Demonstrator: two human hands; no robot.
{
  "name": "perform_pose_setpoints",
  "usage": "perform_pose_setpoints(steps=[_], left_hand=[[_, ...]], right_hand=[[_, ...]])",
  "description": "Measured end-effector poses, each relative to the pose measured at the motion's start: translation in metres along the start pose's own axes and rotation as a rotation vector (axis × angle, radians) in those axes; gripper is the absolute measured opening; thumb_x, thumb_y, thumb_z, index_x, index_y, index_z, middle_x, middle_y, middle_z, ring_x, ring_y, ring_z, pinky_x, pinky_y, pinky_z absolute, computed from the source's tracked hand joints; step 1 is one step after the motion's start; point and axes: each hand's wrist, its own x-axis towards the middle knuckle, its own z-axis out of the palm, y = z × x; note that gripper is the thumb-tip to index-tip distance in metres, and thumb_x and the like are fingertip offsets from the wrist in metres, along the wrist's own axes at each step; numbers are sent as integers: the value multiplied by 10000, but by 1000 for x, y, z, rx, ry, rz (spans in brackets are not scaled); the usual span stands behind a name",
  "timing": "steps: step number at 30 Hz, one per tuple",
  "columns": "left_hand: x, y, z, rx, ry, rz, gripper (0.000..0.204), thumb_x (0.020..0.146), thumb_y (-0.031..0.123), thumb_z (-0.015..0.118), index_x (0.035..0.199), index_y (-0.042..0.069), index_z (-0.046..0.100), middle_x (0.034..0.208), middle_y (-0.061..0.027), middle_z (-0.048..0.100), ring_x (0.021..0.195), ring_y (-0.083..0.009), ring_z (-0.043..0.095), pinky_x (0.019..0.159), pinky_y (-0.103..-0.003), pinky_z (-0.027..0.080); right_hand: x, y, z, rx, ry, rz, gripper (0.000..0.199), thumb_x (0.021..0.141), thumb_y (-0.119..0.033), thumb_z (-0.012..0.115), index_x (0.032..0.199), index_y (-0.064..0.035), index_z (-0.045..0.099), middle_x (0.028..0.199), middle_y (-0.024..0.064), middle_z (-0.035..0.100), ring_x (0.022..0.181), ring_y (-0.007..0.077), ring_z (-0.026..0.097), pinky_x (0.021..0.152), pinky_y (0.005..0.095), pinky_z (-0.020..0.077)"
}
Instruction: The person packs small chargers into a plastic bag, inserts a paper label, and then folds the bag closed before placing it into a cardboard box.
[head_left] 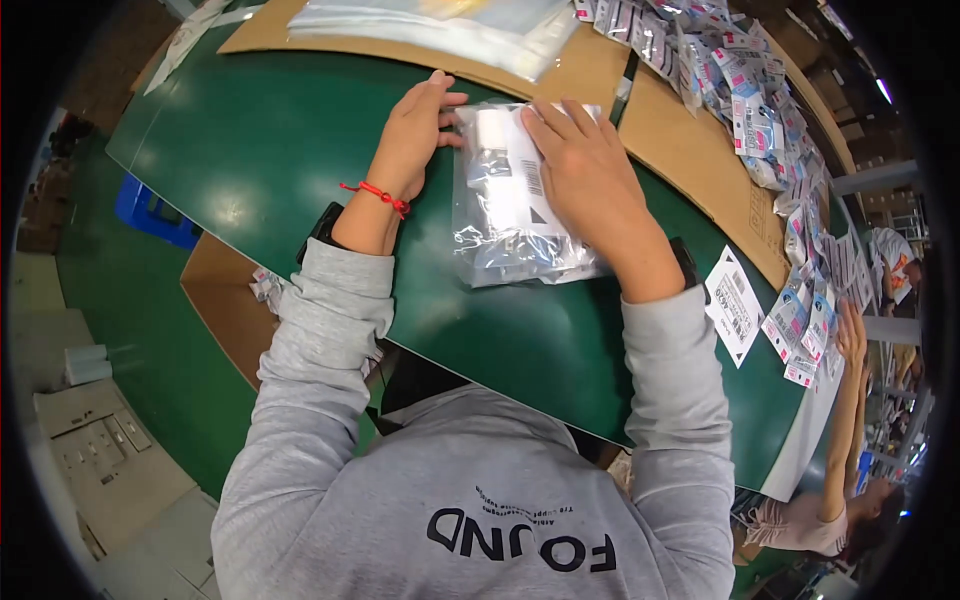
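Note:
A clear plastic bag (480,225) lies on the green table in front of me, with white and silvery packets and a white printed label inside. My right hand (585,175) rests flat across the bag's right upper part, fingers stretched and pointing away from me. At the bag's left edge stands my left hand (418,125), on its side, thumb up and fingers apart; its fingertips reach the upper left edge. Part of the label is hidden under my right hand.
Flattened cardboard (690,165) covers the table's far side, bearing clear plastic bags (430,30) and a heap of small packets (740,100). A printed white sheet (735,305) lies right. An open carton (225,300) stands below the left edge. A co-worker's hands (850,335) reach in at right.

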Motion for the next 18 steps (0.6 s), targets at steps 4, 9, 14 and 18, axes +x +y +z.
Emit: perform_pose_setpoints(steps=[4, 9, 14, 18], left_hand=[[12, -10, -4, -57, -156, 67, 557, 962, 453, 452, 1226, -33, 517, 1043, -105, 611, 821, -124, 545, 662, -281, 479], [7, -2, -12, 49, -77, -3, 607, 932, 530, 464, 1135, -36, 543, 972, -98, 626, 714, -126, 550, 589, -275, 479], [-20, 27, -17, 369, -255, -356, 648, 908, 615, 430, 999, -10, 572, 826, -56, 601, 601, -120, 538, 524, -259, 473], [-32, 18, -20, 441, -377, -401, 653, 909, 641, 389, 940, 18, 583, 799, -37, 587, 642, -108, 564, 552, -244, 487]], right_hand=[[-2, -13, -9, -79, -28, 33, 431, 835, -83, 526, 1262, -27, 518, 1357, 134, 485, 1252, 336, 437, 1050, 461, 335], [-7, -12, -13, 40, 32, 121, 445, 869, -114, 505, 1305, -34, 477, 1364, 143, 469, 1262, 331, 434, 1045, 460, 339], [-31, 12, -23, 1055, 123, 721, 448, 925, -233, 537, 1318, -33, 459, 1353, 96, 477, 1225, 252, 470, 1011, 413, 373], [-51, 28, -35, 1706, -11, 994, 488, 930, -320, 570, 1300, -18, 468, 1312, 70, 502, 1172, 183, 493, 969, 352, 408]])
